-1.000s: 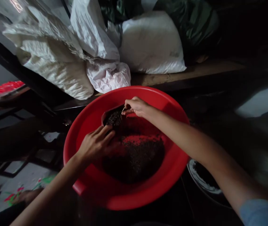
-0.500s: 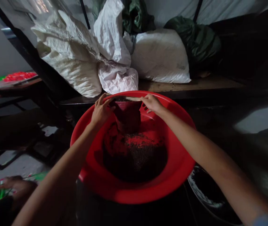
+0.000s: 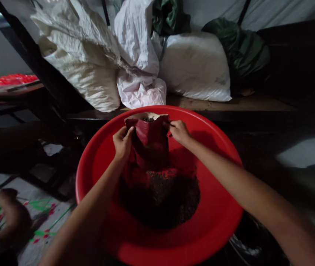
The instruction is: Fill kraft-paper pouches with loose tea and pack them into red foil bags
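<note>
A dark red bag [image 3: 152,146] with a pale inner lining stands upright in the far part of a big red basin [image 3: 218,229]. Dark loose material, like dried leaves or soil, shows in the bag's mouth. More of this dark material [image 3: 171,201] covers the basin's bottom in front of the bag. My left hand [image 3: 122,142] pinches the bag's upper left edge, thumb on the near side. On the other side, my right hand [image 3: 178,131] grips the upper right edge with curled fingers.
Behind the basin, white sacks [image 3: 196,68] and dark green bundles [image 3: 239,50] lie on a wooden bench [image 3: 262,101]. At left stands a table with red items [image 3: 16,79]. Another person's limb [image 3: 13,212] shows at lower left, near green and red pieces on the floor.
The bag's mouth now stands taller and narrower, with its lining showing. My left hand has moved lower on the bag's side and closed on it. The view has shifted slightly.
</note>
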A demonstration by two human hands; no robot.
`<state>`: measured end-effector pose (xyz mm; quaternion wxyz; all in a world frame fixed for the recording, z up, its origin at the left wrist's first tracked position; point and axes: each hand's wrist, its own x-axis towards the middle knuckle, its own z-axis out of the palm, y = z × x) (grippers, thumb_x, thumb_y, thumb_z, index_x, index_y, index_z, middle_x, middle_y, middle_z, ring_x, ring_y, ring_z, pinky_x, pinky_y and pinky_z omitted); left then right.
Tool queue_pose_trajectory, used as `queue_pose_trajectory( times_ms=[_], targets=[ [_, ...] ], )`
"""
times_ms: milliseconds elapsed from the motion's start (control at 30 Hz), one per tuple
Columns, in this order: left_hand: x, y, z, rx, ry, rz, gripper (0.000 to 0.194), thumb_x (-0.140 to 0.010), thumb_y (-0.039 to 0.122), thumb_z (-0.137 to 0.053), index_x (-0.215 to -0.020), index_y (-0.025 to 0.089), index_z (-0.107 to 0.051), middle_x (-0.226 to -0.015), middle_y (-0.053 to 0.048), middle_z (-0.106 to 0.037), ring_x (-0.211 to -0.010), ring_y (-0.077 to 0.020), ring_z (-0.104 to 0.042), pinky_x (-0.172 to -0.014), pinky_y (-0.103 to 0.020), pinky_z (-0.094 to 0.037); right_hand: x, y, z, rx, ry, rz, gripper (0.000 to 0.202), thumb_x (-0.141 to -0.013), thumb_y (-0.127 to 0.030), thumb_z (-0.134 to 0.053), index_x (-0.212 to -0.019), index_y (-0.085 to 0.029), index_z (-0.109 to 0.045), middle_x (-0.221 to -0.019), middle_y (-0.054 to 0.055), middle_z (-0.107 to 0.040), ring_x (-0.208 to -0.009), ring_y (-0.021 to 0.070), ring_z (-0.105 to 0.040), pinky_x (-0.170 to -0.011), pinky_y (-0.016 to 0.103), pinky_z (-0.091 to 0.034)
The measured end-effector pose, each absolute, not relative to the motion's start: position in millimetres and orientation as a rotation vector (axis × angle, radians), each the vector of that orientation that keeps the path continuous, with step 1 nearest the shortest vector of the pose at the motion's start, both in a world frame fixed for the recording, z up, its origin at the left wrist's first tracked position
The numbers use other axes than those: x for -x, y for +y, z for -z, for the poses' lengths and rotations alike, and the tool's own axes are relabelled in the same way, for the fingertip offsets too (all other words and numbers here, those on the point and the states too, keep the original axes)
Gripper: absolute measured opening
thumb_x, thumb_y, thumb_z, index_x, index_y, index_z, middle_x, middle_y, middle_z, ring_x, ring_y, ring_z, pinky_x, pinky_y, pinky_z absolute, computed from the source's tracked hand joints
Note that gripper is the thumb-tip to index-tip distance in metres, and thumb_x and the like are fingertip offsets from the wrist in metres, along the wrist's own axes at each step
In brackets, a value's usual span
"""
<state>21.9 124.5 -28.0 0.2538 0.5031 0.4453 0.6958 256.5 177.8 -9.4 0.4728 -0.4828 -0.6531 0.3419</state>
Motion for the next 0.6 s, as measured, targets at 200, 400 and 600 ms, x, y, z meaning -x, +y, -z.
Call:
queue_pose_trajectory(
  times_ms=[200,400,600],
  targets=[
    [-15,124,36,-1.279,1.254,-2.008,0.038,-0.085,0.054,-0.074,-0.089,0.017,-0.076,-0.081,-0.002,-0.071,-0.072,-0.0135,-0.06,-0.069,-0.024,-0.049,-265,168,-8,0.839,-1.674,-0.82,0.038,-0.087,-0.044,-0.067,-0.117,-0.022,-0.072,-0.122,0.012,-0.073,-0.113,0.0247,-0.066,-0.1,0.041,-0.053],
    [-36,107,17,-1.494,1.14,-1.853,0.032,-0.082,0.05,-0.081,-0.087,0.018,-0.08,-0.082,-0.003,-0.073,-0.075,-0.0143,-0.063,-0.071,-0.023,-0.051,-262,157,-60,0.687,-2.022,-0.394,0.031,-0.099,-0.034,-0.051,-0.116,-0.023,-0.075,-0.114,0.006,-0.076,-0.106,0.0224,-0.071,-0.098,0.041,-0.055],
    [-48,110,21,-1.436,1.209,-1.92,0.025,-0.083,0.043,-0.078,-0.084,0.018,-0.08,-0.08,-0.002,-0.074,-0.074,-0.0136,-0.063,-0.069,-0.022,-0.05,-214,161,-73,0.842,-2.935,-0.103,0.044,-0.089,-0.014,-0.062,-0.133,-0.01,-0.066,-0.135,0.02,-0.067,-0.122,0.0332,-0.064,-0.103,0.045,-0.052]
  ],
)
